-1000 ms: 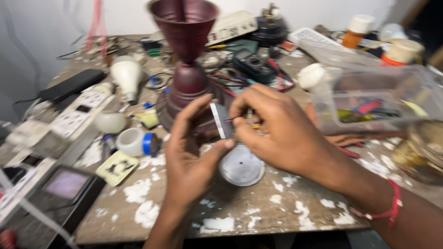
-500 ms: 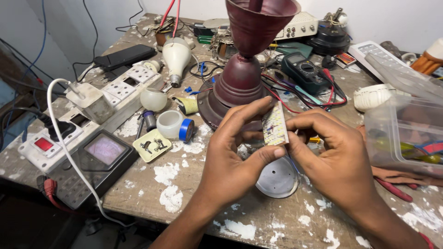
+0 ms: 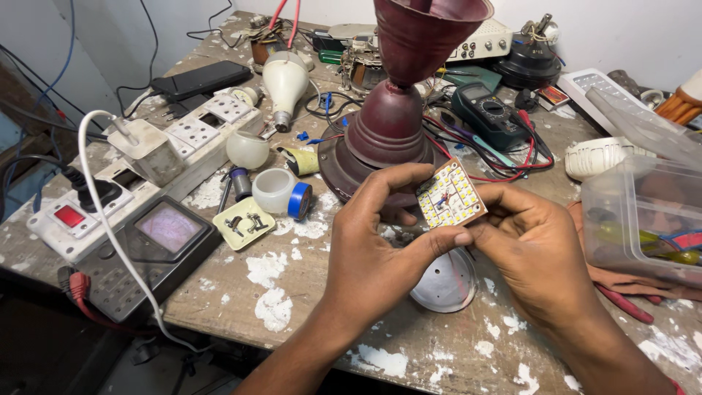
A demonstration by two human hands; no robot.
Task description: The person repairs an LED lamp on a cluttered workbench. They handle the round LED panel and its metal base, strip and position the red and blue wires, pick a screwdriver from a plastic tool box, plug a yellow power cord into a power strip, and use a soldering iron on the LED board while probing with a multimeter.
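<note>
Head view, centre of the frame: the fingers [image 3: 439, 241] of the left hand [image 3: 380, 256] and those of the right hand [image 3: 541, 256] are closed together on a small square board [image 3: 451, 196] studded with rows of pale yellow light chips. The left thumb presses up under its lower edge while the left forefinger curls over its top left corner; the right fingertips pinch its right edge. Held this way, by the rim only, the chip face stays uncovered and tilted up toward the camera, so the two little wires at its middle can be looked at.

Just below the board, on the paint-flecked worktop [image 3: 292, 292], lies a round metal plate [image 3: 446, 281], partly hidden by the left hand, close enough to be picked up without reaching.

Behind the hands stands a dark red lamp base [image 3: 387, 132] with a funnel-shaped top. To its right a multimeter [image 3: 486, 113] lies with red and black leads trailing toward the hands. Left of the base sit a roll of white tape with a blue core [image 3: 281, 194], a small frosted dome [image 3: 246, 150] and a white bulb [image 3: 285, 84] lying on its side.

At the left of the frame a white socket strip [image 3: 183, 143] and a dark meter box with a small screen [image 3: 157, 238] lie near the edge. A clear plastic tub [image 3: 643, 219] holding tools stands at the right.
</note>
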